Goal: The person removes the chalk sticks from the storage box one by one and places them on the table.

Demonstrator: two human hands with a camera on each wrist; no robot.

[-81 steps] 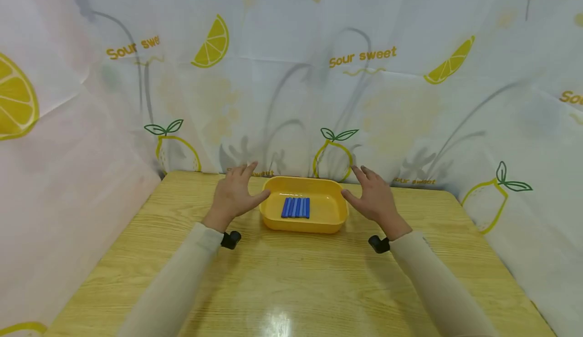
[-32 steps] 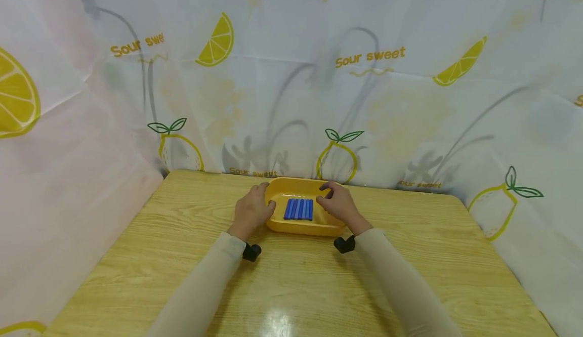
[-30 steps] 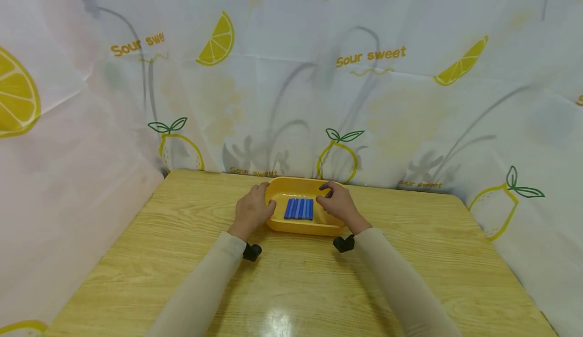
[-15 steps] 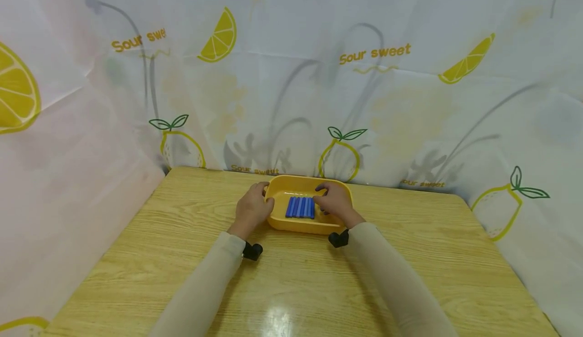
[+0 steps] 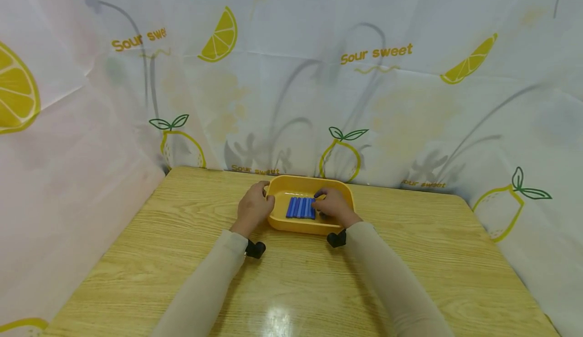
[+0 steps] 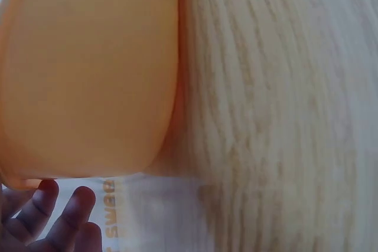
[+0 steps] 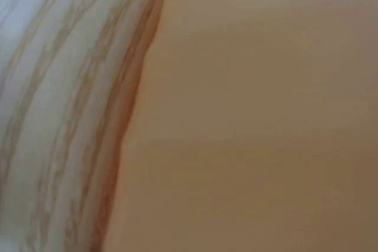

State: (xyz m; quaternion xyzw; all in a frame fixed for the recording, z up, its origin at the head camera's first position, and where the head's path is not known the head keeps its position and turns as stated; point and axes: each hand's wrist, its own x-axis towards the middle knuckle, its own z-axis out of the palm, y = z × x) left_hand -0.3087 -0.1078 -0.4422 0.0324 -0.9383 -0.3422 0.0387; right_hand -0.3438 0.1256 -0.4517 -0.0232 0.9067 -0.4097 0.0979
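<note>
A yellow plastic basin (image 5: 307,227) stands at the back of the table. In it a row of blue sticks (image 5: 298,208), in several shades, lies side by side. My left hand (image 5: 255,206) holds the basin's left end, thumb at the rim; in the left wrist view its fingers (image 6: 71,210) curl by the basin's edge. My right hand (image 5: 334,205) reaches inside over the right part, fingers bent, thumb and forefinger right at the row's right end. I cannot tell whether they pinch a stick. The right wrist view is filled mostly by the basin's outer wall (image 7: 248,134).
The basin stands on a light wood-grain table (image 5: 287,286), close to its back edge. Behind and on both sides hangs a white cloth (image 5: 282,89) printed with lemons. Each wrist carries a small black camera, one at the left wrist (image 5: 256,249).
Both hands have come in from beside the basin. The left has taken hold of its left end; the right has moved inside and leftward to the sticks. The row looks much the same.
</note>
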